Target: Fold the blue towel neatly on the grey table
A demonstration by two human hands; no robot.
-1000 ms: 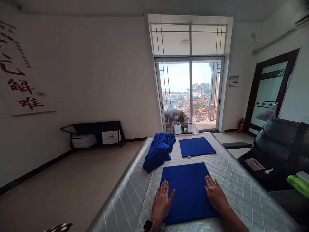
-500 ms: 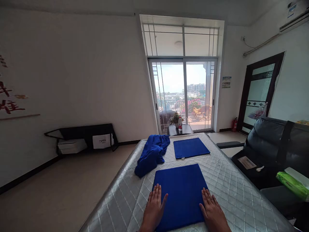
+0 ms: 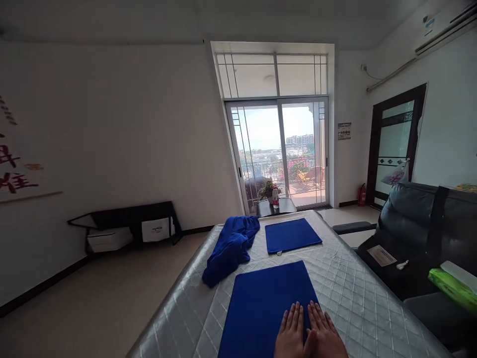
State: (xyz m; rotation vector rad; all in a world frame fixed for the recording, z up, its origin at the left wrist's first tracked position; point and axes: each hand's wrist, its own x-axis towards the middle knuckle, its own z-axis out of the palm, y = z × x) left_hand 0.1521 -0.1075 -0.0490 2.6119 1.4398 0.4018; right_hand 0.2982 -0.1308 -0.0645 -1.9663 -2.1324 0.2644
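Observation:
A flat blue square of cloth (image 3: 257,303) lies nearest me on the quilted mattress (image 3: 372,303). On its right part rests my left hand (image 3: 291,330), palm down with fingers stretched out. Right beside it, at the cloth's right edge, my right hand (image 3: 325,330) also lies flat, the two thumbs close together. Neither hand grips anything. Beyond them is a second flat blue cloth square (image 3: 292,234) with a small white tag at its near edge. A crumpled blue cloth (image 3: 231,248) lies to its left.
A small dark table (image 3: 286,206) with a bottle (image 3: 276,198) and a potted plant (image 3: 267,190) stands past the mattress's far end. To the right is a black armchair (image 3: 413,214) with a green tissue pack (image 3: 452,283). A black rack (image 3: 130,219) holding white boxes stands by the left wall.
My left hand has moved right across the near cloth, from its left edge to beside my right hand. The view has shifted slightly. The cloths lie as before.

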